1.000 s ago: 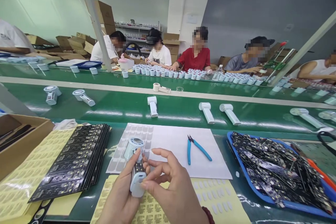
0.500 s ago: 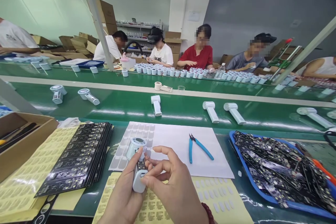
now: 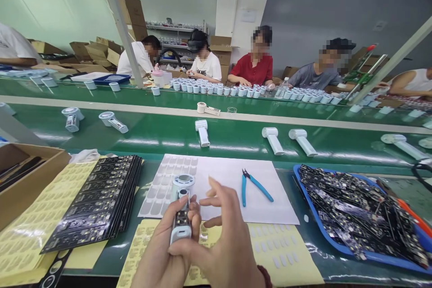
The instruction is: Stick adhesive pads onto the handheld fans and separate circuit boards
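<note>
At the near edge of the worktop, the person holds a small white handheld fan body (image 3: 181, 209) upright between both hands, close to the chest and under the eyes, so the open side of the handle faces up at them. The left hand (image 3: 158, 252) wraps the lower handle from the left, fingers closed around it to keep it steady. The right hand (image 3: 219, 238) presses its thumb against the foot of the handle while its other fingers spread loosely above, holding nothing that I can make out. A dark circuit board seems to sit in the handle's open channel, which would explain the tilt toward the face.

Everything needed lies within arm's reach. A stack of black circuit panels (image 3: 97, 202) rests at the left, on yellow backing sheets (image 3: 30, 229). A white sheet (image 3: 232, 184) with rows of pale pads lies straight ahead, blue cutters (image 3: 254, 184) on it, handy for the right hand. A blue tray (image 3: 340, 249) heaped with loose boards fills the right near corner, and a cardboard box (image 3: 23, 180) sits at the far left.

Beyond the worktop's far edge runs the green conveyor belt (image 3: 236, 137), carrying more white fans (image 3: 201, 132) lying flat. Other people sit along its far side.
</note>
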Motion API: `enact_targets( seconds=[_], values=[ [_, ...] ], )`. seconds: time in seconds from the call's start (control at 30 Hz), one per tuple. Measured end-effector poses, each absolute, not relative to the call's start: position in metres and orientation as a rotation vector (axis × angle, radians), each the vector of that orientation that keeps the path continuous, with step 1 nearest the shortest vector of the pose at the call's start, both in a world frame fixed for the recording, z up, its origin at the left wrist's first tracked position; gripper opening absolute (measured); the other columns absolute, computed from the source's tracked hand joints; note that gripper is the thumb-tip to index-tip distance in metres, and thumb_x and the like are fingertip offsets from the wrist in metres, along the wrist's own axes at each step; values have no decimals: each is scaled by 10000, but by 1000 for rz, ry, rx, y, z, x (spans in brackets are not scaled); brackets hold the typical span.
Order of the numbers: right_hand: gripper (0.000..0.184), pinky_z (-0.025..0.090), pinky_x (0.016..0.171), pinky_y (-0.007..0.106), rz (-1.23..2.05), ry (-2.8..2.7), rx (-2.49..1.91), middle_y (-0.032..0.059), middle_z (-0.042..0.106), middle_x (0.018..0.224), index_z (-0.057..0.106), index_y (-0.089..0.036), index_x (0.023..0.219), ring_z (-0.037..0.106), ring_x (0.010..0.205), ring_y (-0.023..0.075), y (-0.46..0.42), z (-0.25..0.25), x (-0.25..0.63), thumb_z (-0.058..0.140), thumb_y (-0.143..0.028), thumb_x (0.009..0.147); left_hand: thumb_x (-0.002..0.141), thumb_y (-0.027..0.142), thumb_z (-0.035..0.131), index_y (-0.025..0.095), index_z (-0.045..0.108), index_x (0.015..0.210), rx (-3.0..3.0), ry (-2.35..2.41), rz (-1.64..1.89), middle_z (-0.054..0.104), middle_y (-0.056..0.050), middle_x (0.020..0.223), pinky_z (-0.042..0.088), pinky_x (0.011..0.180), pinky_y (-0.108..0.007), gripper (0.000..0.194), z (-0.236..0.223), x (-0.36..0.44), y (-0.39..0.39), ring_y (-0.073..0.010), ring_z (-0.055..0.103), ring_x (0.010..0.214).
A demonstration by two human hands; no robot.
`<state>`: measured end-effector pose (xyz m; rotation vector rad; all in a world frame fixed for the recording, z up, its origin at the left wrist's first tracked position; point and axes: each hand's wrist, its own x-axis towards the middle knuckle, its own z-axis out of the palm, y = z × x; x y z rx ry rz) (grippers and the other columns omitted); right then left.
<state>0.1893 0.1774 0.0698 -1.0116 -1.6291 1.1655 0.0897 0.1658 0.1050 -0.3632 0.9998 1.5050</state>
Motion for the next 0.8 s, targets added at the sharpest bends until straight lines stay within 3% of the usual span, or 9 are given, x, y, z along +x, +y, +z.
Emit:
enact_targets(
  seconds=[0.07, 0.17, 0.23, 0.33, 0.5, 0.67, 0.8],
  values=[
    [872, 609, 699, 299, 1371, -1469, -1021, 68, 613, 1241, 474, -316, 1391, 696, 989, 248, 182, 67, 196, 875, -299, 617, 910, 69, 530, 135, 614, 892, -421, 931, 1440, 624, -40, 696, 551, 484, -152, 109, 103, 89, 163, -78, 599, 501],
    [603, 584, 670, 278, 1510, -1332, -1014, 82, 605, 1201, 499, -279, 1357, 664, 989, 226, 189, 60, 215, 714, -405, 808, 782, 11, 674, 134, 666, 904, -232, 1069, 1403, 671, -49, 723, 583, 516, -207, 174, 89, 86, 158, -112, 630, 528],
    [413, 547, 609, 250, 1467, -1421, -1067, 91, 593, 1220, 606, -260, 1213, 639, 993, 226, 192, 50, 231, 668, -448, 852, 673, 25, 781, 132, 706, 891, 10, 1211, 1395, 699, -57, 739, 613, 616, -257, 254, 75, 83, 154, -160, 682, 612],
    [161, 488, 548, 241, 1380, -1630, -1225, 71, 607, 1148, 696, -227, 870, 639, 867, 199, 190, 32, 250, 666, -384, 852, 593, 143, 857, 145, 731, 807, 305, 1359, 1349, 754, -100, 818, 594, 794, -301, 248, 55, 79, 148, -242, 733, 816],
    [100, 517, 844, 328, 1240, -1744, -1273, 33, 637, 967, 685, -227, 736, 658, 930, 220, 182, 8, 249, 644, -214, 827, 613, 228, 833, 144, 752, 860, 529, 1473, 1265, 777, -143, 924, 541, 876, -322, 273, 39, 78, 146, -284, 724, 918],
    [160, 489, 789, 317, 1098, -1867, -1257, 36, 643, 935, 690, -225, 757, 656, 887, 205, 181, 4, 239, 596, -122, 835, 598, 195, 833, 155, 741, 850, 515, 1481, 1301, 779, -137, 897, 534, 889, -332, 271, 37, 79, 147, -288, 724, 910],
    [128, 462, 730, 285, 1332, -1710, -1167, 20, 620, 871, 707, -219, 696, 618, 817, 181, 182, 11, 247, 670, -159, 803, 634, 245, 827, 159, 747, 864, 518, 1499, 1285, 780, -136, 932, 537, 888, -336, 258, 35, 78, 148, -290, 721, 952]
  ],
)
